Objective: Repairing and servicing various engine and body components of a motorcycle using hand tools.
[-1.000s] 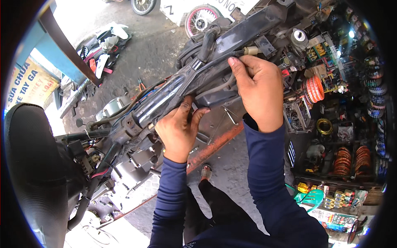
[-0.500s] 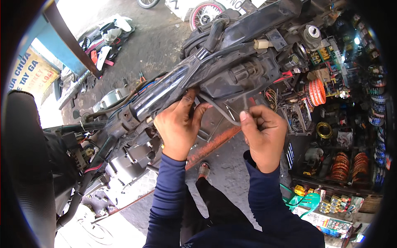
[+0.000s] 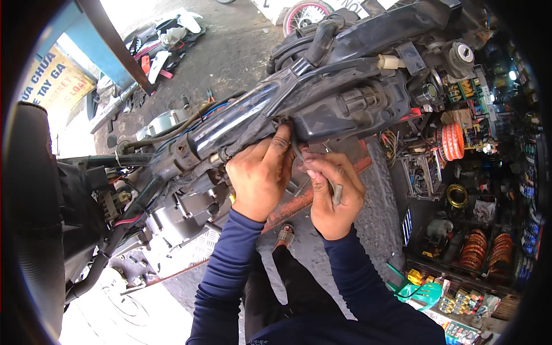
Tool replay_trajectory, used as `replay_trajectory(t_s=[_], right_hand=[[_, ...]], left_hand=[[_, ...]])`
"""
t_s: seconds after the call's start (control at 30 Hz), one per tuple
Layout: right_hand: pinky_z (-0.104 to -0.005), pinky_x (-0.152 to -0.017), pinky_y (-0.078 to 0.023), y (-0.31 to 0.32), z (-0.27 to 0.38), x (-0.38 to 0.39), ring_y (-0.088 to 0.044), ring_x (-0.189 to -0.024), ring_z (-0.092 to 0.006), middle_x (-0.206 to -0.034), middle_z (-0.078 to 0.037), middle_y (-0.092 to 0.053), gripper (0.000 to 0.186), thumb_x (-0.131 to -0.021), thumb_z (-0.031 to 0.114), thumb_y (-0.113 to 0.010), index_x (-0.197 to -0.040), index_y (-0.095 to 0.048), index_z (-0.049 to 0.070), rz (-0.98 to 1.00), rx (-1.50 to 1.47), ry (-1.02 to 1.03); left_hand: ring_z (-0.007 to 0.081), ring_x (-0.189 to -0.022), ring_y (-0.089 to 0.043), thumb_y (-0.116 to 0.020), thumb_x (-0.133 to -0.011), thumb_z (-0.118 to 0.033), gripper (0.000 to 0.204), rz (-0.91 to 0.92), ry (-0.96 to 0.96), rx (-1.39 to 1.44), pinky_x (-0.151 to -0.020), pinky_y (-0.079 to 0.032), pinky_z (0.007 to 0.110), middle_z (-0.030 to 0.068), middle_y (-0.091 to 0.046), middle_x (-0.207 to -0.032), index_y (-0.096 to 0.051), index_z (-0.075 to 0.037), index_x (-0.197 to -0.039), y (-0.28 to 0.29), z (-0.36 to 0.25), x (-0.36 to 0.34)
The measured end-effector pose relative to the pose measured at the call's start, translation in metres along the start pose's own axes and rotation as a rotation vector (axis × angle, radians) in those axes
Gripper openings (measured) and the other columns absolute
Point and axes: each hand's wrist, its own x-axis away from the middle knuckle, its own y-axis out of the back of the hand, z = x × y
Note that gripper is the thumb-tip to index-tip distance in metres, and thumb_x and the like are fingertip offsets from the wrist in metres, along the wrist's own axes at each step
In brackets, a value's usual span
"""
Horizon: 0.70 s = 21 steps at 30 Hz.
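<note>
A stripped motorcycle frame (image 3: 224,129) runs diagonally across the middle, its wiring and dark plastic parts exposed. My left hand (image 3: 256,175) reaches up to its underside, index finger extended and the other fingers bent; what they grip is hidden behind them. Close beside it, my right hand (image 3: 339,198) is closed around a thin grey rubber hose (image 3: 337,194). The hose's lower end pokes out between the fingers, while its upper part rises past my left fingertips toward the black plastic housing (image 3: 333,118). Where that upper end goes is hidden.
The black seat (image 3: 40,201) stands at the left, with the engine (image 3: 175,221) below the frame. An orange-red rail (image 3: 282,214) crosses under my hands. Shelves of parts, including orange coiled rings (image 3: 452,142), line the right. Loose plastic panels (image 3: 164,52) lie on the floor at back left.
My right hand has moved left, close to my left hand, and the hose now bends down through its fingers instead of stretching out rightward. The whole view has shifted slightly.
</note>
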Motion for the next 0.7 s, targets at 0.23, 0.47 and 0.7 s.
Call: replay_trajectory(t_s=[0.23,0.47,0.7], right_hand=[[-0.0273,-0.075,-0.05,-0.02,-0.003,0.017,-0.06,-0.08,-0.0162,-0.103,-0.01,-0.063,0.012,-0.093,0.006,-0.056,-0.103,-0.06,0.001,-0.3,-0.821,-0.508],[-0.0315,-0.078,-0.045,-0.02,-0.009,0.027,-0.054,-0.081,-0.0139,-0.094,-0.005,-0.062,0.014,-0.094,0.014,-0.057,-0.105,-0.062,0.006,-0.343,-1.276,-0.776],[-0.0294,-0.083,-0.049,-0.009,-0.001,0.021,-0.06,-0.097,-0.0168,-0.112,-0.012,-0.059,0.025,-0.09,-0.002,-0.055,-0.115,-0.055,0.0,-0.169,-0.631,-0.437]], left_hand=[[0.0216,-0.054,-0.055,-0.072,-0.07,-0.01,0.046,0.012,-0.114,0.014,-0.048,-0.043,0.034,0.0029,-0.054,-0.064,-0.063,-0.006,-0.115,-0.001,0.004,-0.001],[0.0197,-0.052,-0.055,-0.074,-0.068,-0.009,0.037,0.001,-0.218,-0.004,-0.048,-0.043,0.032,0.0033,-0.055,-0.063,-0.065,-0.004,-0.103,-0.002,0.011,0.001],[0.0196,-0.054,-0.054,-0.073,-0.066,-0.009,0.031,0.038,-0.225,0.089,-0.049,-0.044,0.032,0.0027,-0.054,-0.066,-0.064,-0.003,-0.096,0.006,0.01,0.001]])
